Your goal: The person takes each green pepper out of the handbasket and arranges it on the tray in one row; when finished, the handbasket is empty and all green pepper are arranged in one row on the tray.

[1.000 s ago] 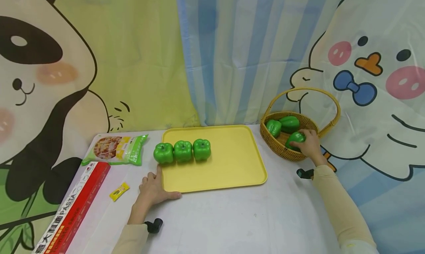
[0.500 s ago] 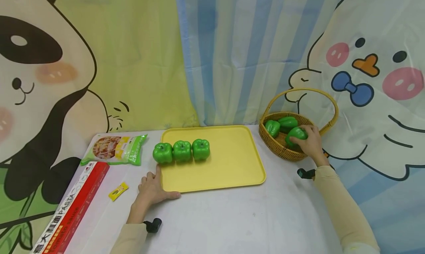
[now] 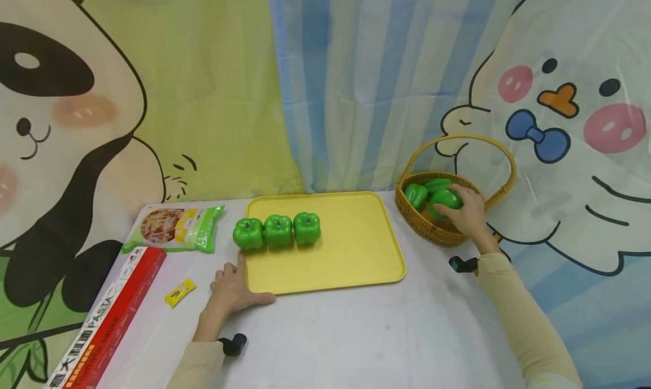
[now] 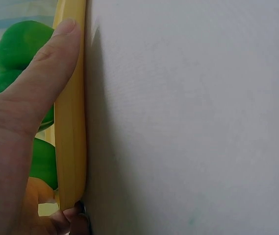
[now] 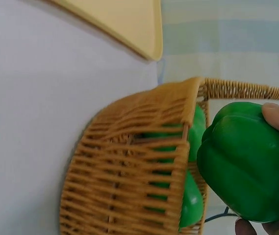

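In the head view, my right hand (image 3: 468, 211) holds a green bell pepper (image 3: 445, 201) over the wicker basket (image 3: 424, 228). The right wrist view shows this pepper (image 5: 249, 161) raised above the basket's rim, with thumb and fingertips on opposite sides of it. Two more green peppers lie in the basket, one of them a bell pepper (image 3: 416, 196) at the left. My left hand (image 3: 231, 290) rests at the near left corner of the yellow tray (image 3: 356, 247), thumb stretched along the front rim and index finger along the left side. Three green bell peppers (image 3: 278, 230) stand in a row on the tray's left half.
Left of the tray lie a green-and-white food bag (image 3: 173, 229), a small yellow packet (image 3: 180, 293) and a long red pasta box (image 3: 109, 315). A tall arched handle (image 3: 465, 136) rises over the basket. A printed curtain (image 3: 351, 83) hangs right behind the table.
My right hand has lifted the pepper from the basket's right side and moved it slightly up and to the left. The left hand and the three peppers on the tray stay put.
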Tool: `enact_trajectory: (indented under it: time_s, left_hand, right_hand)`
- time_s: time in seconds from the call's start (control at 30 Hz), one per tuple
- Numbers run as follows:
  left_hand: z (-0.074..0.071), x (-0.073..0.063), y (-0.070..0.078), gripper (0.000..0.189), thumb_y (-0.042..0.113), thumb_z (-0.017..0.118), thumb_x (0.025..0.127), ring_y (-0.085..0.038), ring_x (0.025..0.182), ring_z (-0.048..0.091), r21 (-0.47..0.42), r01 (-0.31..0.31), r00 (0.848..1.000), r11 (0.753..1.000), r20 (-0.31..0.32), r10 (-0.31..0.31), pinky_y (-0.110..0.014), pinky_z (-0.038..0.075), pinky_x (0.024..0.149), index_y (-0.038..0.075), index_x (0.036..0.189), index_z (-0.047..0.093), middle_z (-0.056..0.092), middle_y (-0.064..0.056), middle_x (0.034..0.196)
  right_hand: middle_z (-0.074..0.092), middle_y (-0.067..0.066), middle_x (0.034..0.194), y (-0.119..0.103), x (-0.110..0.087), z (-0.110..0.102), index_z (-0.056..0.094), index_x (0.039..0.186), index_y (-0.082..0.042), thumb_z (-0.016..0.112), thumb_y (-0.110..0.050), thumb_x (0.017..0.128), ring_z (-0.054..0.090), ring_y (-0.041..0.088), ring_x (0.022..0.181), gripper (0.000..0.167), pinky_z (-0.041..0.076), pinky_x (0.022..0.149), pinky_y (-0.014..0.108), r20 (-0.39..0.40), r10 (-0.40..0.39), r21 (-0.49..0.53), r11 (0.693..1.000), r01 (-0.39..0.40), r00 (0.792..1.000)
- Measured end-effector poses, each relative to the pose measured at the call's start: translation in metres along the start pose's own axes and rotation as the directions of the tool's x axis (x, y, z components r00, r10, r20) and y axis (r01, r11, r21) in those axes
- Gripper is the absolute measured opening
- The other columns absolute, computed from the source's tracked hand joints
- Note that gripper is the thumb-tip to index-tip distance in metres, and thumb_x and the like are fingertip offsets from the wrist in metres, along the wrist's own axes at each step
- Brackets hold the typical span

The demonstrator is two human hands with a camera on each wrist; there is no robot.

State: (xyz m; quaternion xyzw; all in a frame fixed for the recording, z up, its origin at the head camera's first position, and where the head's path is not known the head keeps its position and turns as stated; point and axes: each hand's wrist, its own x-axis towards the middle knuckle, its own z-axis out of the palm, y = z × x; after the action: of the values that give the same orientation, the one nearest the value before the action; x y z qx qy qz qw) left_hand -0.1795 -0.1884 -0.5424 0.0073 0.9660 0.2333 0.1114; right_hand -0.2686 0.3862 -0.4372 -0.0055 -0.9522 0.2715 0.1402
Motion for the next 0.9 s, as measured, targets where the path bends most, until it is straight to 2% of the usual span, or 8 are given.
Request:
enact_trajectory:
  time_s: [0.23, 0.53, 0.9]
  left_hand:
    - [0.002, 0.001, -0.001, 0.153, 0.078, 0.081, 0.056, -0.040, 0.107, 0.040, 0.001, -0.001, 1.000, 1.000, -0.002, 0.001, -0.055, 0.037, 0.086, -0.002, 0.160, 0.002, 0.041, -0.030, 0.132]
    - [0.002, 0.002, -0.002, 0.153, 0.080, 0.080, 0.056, -0.040, 0.106, 0.040, 0.011, -0.007, 1.000, 1.000, -0.002, 0.007, -0.055, 0.038, 0.085, -0.002, 0.160, 0.003, 0.042, -0.031, 0.132]
    - [0.001, 0.000, -0.001, 0.153, 0.079, 0.080, 0.057, -0.040, 0.106, 0.040, 0.011, -0.003, 1.000, 1.000, -0.001, 0.003, -0.055, 0.038, 0.085, -0.002, 0.160, 0.003, 0.042, -0.031, 0.132]
  right_hand:
    - [0.036, 0.031, 0.149, -0.010, -0.001, 0.006, 0.050, 0.143, -0.009, 0.075, -0.042, 0.089, 0.030, 0.052, 0.131, 0.068, 0.035, 0.087, 0.063, 0.020, -0.026, 0.034, 0.999, 0.025, 0.999]
    - [0.033, 0.031, 0.148, -0.017, 0.000, 0.015, 0.050, 0.142, -0.009, 0.078, -0.038, 0.088, 0.029, 0.049, 0.127, 0.068, 0.035, 0.087, 0.063, 0.043, -0.063, 0.039, 0.997, 0.061, 0.997]
    - [0.035, 0.026, 0.149, -0.036, 0.005, 0.025, 0.033, 0.152, -0.005, 0.082, -0.033, 0.084, 0.031, 0.044, 0.128, 0.088, 0.038, 0.093, 0.063, 0.059, -0.053, 0.092, 0.995, 0.048, 0.997]
